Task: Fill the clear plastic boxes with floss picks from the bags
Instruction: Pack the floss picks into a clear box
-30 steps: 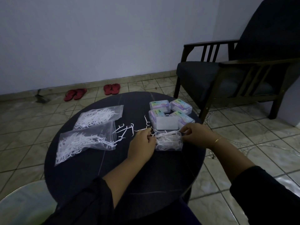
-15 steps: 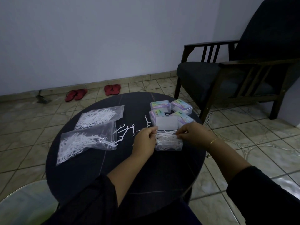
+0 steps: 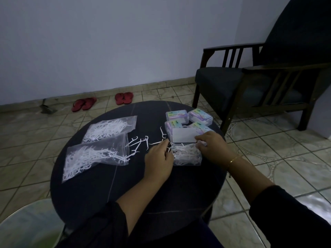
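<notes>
Dark table (image 3: 100, 185): open box (image 3: 187, 154) between both hands' fingers (image 3: 165, 146).

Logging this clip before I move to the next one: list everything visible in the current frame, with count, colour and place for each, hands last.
table: 1, dark, round, centre
bags of floss picks: 2, clear with white picks, table's left side, overlapping
loose floss picks: several, white, between the bags and the open box
open box: 1, clear, heaped with white picks, lid raised, between the hands
closed boxes: 4, clear with pastel labels, far right of the table
armchair: 1, dark wood and cushion, right
sandals: 2 pairs, red, floor by the wall
tool: 1, dark, floor at left; type unclear
floor: pale tiles
left hand: at the box's left edge, fingers among the picks
right hand: fingers on the box's right side; gold bracelet at the wrist
</notes>
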A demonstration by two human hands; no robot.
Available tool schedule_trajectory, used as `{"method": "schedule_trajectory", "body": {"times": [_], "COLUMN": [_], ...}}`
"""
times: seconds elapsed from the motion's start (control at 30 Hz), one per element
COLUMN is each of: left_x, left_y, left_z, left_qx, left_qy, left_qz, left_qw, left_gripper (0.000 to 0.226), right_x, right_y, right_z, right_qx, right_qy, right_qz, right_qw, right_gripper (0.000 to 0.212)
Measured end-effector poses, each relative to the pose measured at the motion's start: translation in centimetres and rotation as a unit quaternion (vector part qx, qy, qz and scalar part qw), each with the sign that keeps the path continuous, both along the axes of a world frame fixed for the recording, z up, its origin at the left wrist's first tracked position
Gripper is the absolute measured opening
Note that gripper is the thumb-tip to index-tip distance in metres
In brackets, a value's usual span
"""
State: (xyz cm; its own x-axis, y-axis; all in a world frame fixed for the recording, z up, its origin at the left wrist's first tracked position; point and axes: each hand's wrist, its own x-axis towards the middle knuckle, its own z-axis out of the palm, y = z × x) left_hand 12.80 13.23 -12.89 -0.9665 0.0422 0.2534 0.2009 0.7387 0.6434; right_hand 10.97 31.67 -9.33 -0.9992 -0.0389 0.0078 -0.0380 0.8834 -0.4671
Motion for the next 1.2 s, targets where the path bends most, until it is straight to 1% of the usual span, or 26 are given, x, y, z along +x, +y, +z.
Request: {"method": "schedule_trajectory", "body": {"times": [0.07,0.13,0.23,0.33,0.4,0.47,0.53,0.6,0.7,0.77,0.87,0.93,1.1,1.2], "left_x": [0.5,0.8,1.1,1.2,1.1,0.9,0.8,0.8,0.5,0.2,0.0,0.0,0.1,0.3], "left_y": [0.3,0.8,1.3,1.5,1.4,1.2,1.1,0.9,0.8,0.9,1.0,1.0,0.8,0.8], "left_z": [-0.4,-0.7,-0.5,-0.4,-0.3,-0.3,-0.3,-0.3,-0.5,-0.8,-1.1,-1.2,-1.4,-1.5], "left_qx": [-0.057,-0.083,-0.090,-0.101,-0.100,-0.091,-0.068,-0.030,-0.009,-0.022,-0.018,-0.010,0.010,0.007], "left_qy": [-0.049,-0.065,-0.078,-0.064,-0.064,-0.069,-0.066,-0.070,-0.092,-0.098,-0.097,-0.087,-0.062,-0.039], "left_qz": [0.005,-0.006,-0.014,-0.006,0.003,0.008,0.002,-0.015,-0.027,-0.031,-0.033,-0.031,-0.033,-0.036], "left_qw": [0.997,0.994,0.993,0.993,0.993,0.993,0.996,0.997,0.995,0.995,0.995,0.996,0.997,0.999], "left_gripper": [0.041,0.041,0.049,0.050,0.053,0.057,0.066,0.083,0.113,0.120,0.118,0.117,0.117,0.112], "right_x": [0.1,0.1,0.2,0.2,0.2,0.1,0.0,-0.2,-0.4,-0.5,-0.4,0.0,2.1,3.3], "right_y": [-0.2,-0.4,-0.6,-0.5,-0.3,-0.2,-0.1,-0.1,-0.1,-0.2,-0.3,-0.2,0.2,0.3], "right_z": [-0.2,-0.4,-0.6,-0.5,-0.4,-0.4,-0.3,-0.2,0.0,0.0,0.0,0.1,-0.7,-1.7], "right_qx": [0.018,0.024,0.013,0.003,-0.003,-0.038,-0.093,-0.155,-0.217,-0.239,-0.298,-0.305,-0.269,-0.271], "right_qy": [-0.016,-0.020,-0.021,-0.017,0.004,0.027,0.051,0.054,0.014,0.005,-0.002,0.005,0.053,0.082], "right_qz": [0.015,0.027,0.040,0.039,0.025,-0.010,-0.053,-0.075,-0.051,-0.031,-0.039,-0.037,-0.006,-0.007], "right_qw": [1.000,0.999,0.999,0.999,1.000,0.999,0.993,0.984,0.975,0.971,0.954,0.952,0.962,0.959], "right_gripper": [0.040,0.039,0.037,0.037,0.036,0.034,0.035,0.042,0.056,0.061,0.066,0.065,0.041,0.036]}}
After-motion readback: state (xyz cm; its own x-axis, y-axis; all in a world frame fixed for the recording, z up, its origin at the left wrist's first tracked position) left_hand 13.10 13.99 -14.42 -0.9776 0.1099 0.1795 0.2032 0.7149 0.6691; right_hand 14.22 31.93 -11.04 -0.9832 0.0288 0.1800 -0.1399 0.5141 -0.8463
